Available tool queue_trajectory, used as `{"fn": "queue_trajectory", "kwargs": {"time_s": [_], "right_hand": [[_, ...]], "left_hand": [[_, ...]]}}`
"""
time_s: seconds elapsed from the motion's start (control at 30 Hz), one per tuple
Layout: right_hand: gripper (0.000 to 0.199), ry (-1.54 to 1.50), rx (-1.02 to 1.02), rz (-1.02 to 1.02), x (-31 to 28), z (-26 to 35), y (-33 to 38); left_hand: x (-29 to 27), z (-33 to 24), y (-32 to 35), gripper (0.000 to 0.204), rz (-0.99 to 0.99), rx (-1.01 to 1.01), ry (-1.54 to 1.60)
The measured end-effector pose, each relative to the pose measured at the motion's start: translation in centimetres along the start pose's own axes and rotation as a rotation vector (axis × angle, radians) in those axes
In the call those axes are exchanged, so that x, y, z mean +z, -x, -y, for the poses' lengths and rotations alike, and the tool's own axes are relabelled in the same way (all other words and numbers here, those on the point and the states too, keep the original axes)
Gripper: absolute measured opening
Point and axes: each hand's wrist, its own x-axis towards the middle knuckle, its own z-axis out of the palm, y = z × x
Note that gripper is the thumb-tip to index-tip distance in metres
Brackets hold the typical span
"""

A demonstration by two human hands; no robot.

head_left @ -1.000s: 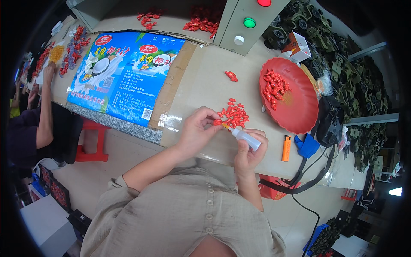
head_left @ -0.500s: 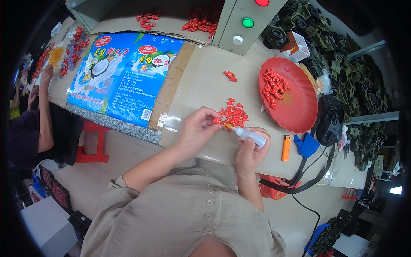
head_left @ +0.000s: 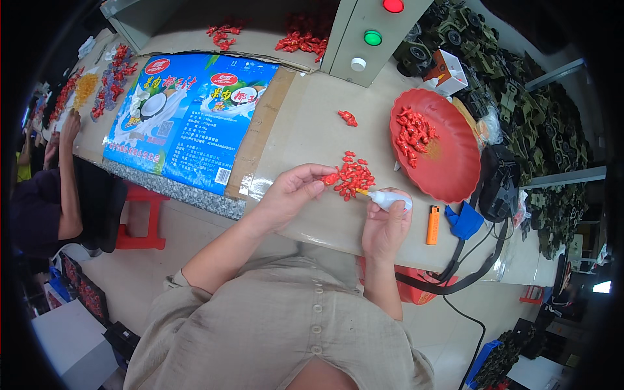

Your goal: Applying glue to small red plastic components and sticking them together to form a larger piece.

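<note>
My left hand [head_left: 294,193] pinches a small red plastic piece [head_left: 329,178] at the left edge of a pile of red pieces [head_left: 354,177] on the beige table. My right hand [head_left: 385,225] grips a small white glue bottle [head_left: 389,199] with a yellow nozzle that points left toward the pile. The nozzle tip lies just right of the held piece, close to it but apart.
A red plate [head_left: 447,170] with more red pieces sits right of the pile. An orange lighter [head_left: 433,225], a blue clip [head_left: 463,221] and black straps lie near the table edge. A blue printed bag [head_left: 188,118] covers the left. Another person's arm [head_left: 66,172] is far left. A control box [head_left: 370,36] stands behind.
My left hand has picked a red piece from the pile's edge. The glue bottle has tilted so its nozzle points toward that piece.
</note>
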Motion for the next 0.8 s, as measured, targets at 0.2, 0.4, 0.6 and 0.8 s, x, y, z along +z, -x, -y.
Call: {"fn": "queue_trajectory", "kwargs": {"time_s": [0.2,0.4,0.6,0.8], "right_hand": [[0.023,-0.029,0.014,0.024,0.6,0.0,0.1],[0.025,0.140,-0.079,0.062,1.2,-0.5,0.6],[0.029,0.304,-0.176,0.102,1.4,-0.9,1.0],[0.029,0.381,-0.192,0.106,1.3,-0.7,1.2]], "left_hand": [[-0.4,0.5,0.1,0.014,0.068,-0.007,0.099],[-0.6,0.3,0.1,0.021,0.139,-0.065,0.213],[-0.5,0.2,0.1,0.023,0.140,-0.101,0.172],[-0.6,0.4,0.1,0.020,0.168,-0.081,0.147]]}}
